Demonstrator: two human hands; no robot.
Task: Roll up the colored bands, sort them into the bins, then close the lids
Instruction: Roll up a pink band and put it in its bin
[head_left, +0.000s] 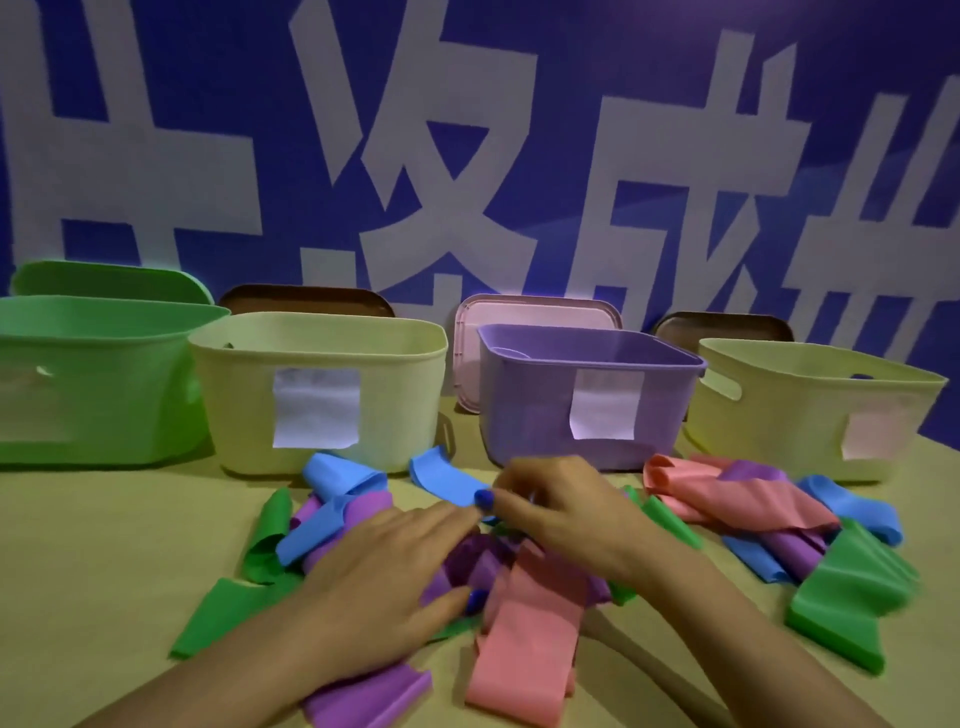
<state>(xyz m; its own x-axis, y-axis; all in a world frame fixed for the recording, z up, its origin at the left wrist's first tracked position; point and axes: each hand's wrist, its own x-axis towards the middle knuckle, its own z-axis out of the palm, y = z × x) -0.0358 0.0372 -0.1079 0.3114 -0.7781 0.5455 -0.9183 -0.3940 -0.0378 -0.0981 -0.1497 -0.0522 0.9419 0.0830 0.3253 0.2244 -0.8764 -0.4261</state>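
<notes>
Loose colored bands lie heaped on the tan table (104, 545): blue, purple, green and pink. My right hand (556, 512) pinches the near end of a blue band (441, 475) that stretches toward the bins. Fingers straight, my left hand (379, 577) rests flat on the pile over a purple band (478, 564). A pink band (524, 654) lies just below my hands. Four open bins stand behind: green (98, 384), pale yellow (317, 389), purple (587, 395) and a second pale yellow (810, 405).
Lids lean behind the bins: green (109, 280), brown (306, 301), pink (535, 312) and a second brown (722, 327). A second heap of pink, purple, blue and green bands (779, 525) lies at the right. A blue wall with white characters stands close behind.
</notes>
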